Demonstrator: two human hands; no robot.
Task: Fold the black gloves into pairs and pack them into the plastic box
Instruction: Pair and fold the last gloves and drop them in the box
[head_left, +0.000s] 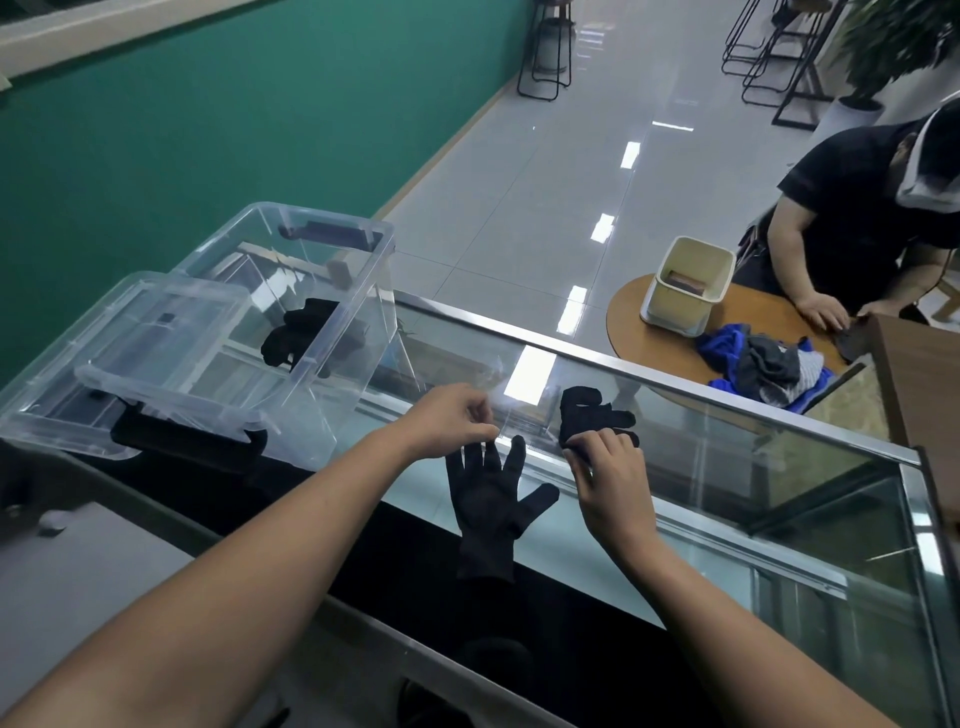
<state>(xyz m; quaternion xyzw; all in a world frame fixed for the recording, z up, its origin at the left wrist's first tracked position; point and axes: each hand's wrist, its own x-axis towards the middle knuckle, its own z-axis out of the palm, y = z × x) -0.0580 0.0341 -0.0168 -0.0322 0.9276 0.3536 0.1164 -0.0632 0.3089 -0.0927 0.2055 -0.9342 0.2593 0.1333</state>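
**Now 2 gloves on the glass, more in the box**

Now my left hand (457, 421) pinches together at the fingertip of the flat glove (488, 512), which lies spread on the glass counter (727, 467). My right hand (605, 470) closes its fingers on the edge of the second glove (587, 415), just beside the first. Farther left, the plastic box (332, 312) holds black gloves (301, 332), and its lid (156, 358) leans on its near side.
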